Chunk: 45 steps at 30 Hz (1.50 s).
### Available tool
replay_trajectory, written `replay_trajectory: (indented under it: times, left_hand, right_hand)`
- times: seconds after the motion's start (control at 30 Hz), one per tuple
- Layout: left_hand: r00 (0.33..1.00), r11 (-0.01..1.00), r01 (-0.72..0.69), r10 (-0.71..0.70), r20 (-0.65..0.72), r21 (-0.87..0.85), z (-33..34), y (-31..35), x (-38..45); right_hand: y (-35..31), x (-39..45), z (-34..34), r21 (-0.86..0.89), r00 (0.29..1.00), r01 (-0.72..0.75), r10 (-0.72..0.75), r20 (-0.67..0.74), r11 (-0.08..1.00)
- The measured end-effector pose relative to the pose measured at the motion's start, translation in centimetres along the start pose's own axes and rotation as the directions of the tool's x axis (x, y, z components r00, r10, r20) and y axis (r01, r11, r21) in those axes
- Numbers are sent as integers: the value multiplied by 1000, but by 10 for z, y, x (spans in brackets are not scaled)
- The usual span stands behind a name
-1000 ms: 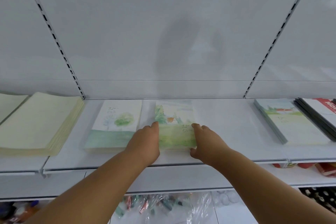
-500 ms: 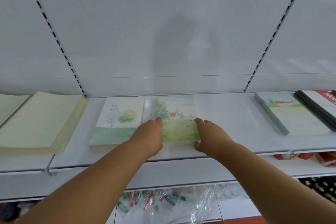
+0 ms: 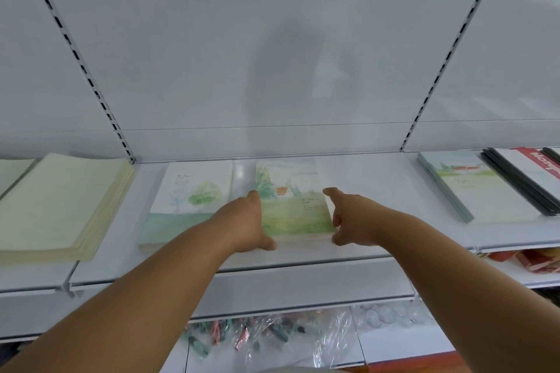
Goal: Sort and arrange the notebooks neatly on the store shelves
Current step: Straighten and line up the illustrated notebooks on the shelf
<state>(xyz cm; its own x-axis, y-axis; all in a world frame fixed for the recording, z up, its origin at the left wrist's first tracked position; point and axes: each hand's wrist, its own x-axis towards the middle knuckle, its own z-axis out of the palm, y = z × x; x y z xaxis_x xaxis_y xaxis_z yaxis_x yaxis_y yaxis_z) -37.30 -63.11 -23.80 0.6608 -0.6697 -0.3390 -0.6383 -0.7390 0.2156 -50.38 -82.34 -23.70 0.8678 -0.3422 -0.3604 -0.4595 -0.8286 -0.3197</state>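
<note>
The left hand [image 3: 242, 221] lies against the left edge of the green notebook [image 3: 292, 206], fingers straight and together, thumb at its near corner; the right hand [image 3: 353, 218] flanks its right edge, forefinger stretched forward, the other fingers loosely curled against the side; the notebook (a small stack, it seems) lies flat mid-shelf [image 3: 378, 191]; just left of it sits a tree notebook [image 3: 188, 194], farther left a cream pad [image 3: 57, 203]; well right, a house notebook [image 3: 472, 188].
</note>
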Motion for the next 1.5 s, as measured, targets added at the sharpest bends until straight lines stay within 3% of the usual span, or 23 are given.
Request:
replay_trajectory:
  times: [0.3, 0.53, 0.67, 0.77, 0.87, 1.03, 1.37, 1.5]
  left_hand:
    - [995, 999, 1, 3, -104, 38, 10, 4, 2]
    - [997, 999, -1, 5, -79, 51, 8, 4, 2]
    - [996, 979, 74, -65, 56, -189, -10, -1, 3]
    - [984, 898, 173, -178, 28, -404, -19, 0, 12]
    - [967, 893, 222, -252, -27, -391, -18, 7, 28]
    - [953, 930, 282, -299, -39, -236, -10, 15, 42]
    - [954, 926, 288, -300, -10, -243, -13, 18, 42]
    - [926, 956, 238, -277, -256, -174, -13, 32, 27]
  right_hand:
    - [5, 8, 14, 43, 997, 46, -44, -57, 998]
    - [9, 11, 18, 75, 997, 47, -42, -62, 996]
    - [16, 7, 3, 105, 999, -6, 1, 46, 995]
    - [19, 18, -7, 381, 992, -113, 126, -8, 918]
    - [8, 38, -4, 680, 957, -154, 280, -79, 717]
    - [-4, 53, 4, 488, 929, -259, 353, -109, 834]
    - [-10, 59, 1, 443, 927, -297, 367, -78, 846]
    - [5, 40, -9, 345, 927, -226, 309, -210, 911]
